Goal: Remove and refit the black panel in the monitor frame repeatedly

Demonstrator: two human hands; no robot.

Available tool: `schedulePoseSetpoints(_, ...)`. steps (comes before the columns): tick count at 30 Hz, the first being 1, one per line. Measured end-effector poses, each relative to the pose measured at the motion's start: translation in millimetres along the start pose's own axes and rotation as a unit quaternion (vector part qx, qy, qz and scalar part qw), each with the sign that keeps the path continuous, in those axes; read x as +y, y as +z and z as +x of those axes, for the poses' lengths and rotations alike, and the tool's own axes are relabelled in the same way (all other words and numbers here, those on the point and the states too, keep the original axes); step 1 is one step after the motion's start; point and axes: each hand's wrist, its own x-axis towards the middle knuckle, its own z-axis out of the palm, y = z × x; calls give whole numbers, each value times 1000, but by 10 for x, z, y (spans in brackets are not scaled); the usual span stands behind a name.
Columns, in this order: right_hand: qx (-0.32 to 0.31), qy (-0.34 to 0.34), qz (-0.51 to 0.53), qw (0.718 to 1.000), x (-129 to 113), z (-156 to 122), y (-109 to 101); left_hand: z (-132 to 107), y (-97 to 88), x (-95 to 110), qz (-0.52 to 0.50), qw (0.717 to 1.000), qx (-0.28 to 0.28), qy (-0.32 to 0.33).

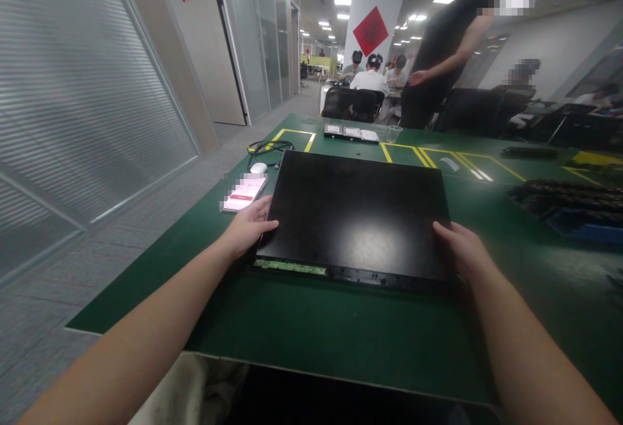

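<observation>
A flat black LCD screen panel [355, 211] is held between my two hands, low over the green table. Along its near edge runs a strip of green circuit board [291, 267], on the left half. My left hand [250, 222] grips the panel's left edge, thumb on the front face and fingers around the side. On the opposite edge, my right hand [462, 246] holds on with its thumb over the face; its other fingers are mostly hidden behind. Whether the panel touches the tabletop, I cannot tell.
Left of the panel lie a phone [244, 191], a white mouse [258, 168] and a black cable [270, 146]. A tray of white-topped parts [351, 133] and a clear cup [393, 133] stand behind. Dark parts [569, 201] are heaped right. A person [438, 48] stands beyond the table [341, 321].
</observation>
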Motion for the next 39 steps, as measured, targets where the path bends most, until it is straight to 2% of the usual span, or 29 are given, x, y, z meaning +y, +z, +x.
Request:
schedulePoseSetpoints(11,-12,-39,-7,999,43,38,-17,14,-28,-41,0,1000,-6,6)
schedulePoseSetpoints(21,-9,-31,-3,999,63,54,-23,-1,-11,-29,-45,999,4,-13)
schedulePoseSetpoints(39,-7,-22,-8,1000,37,38,-17,-6,6,-2,-27,1000,-1,-6)
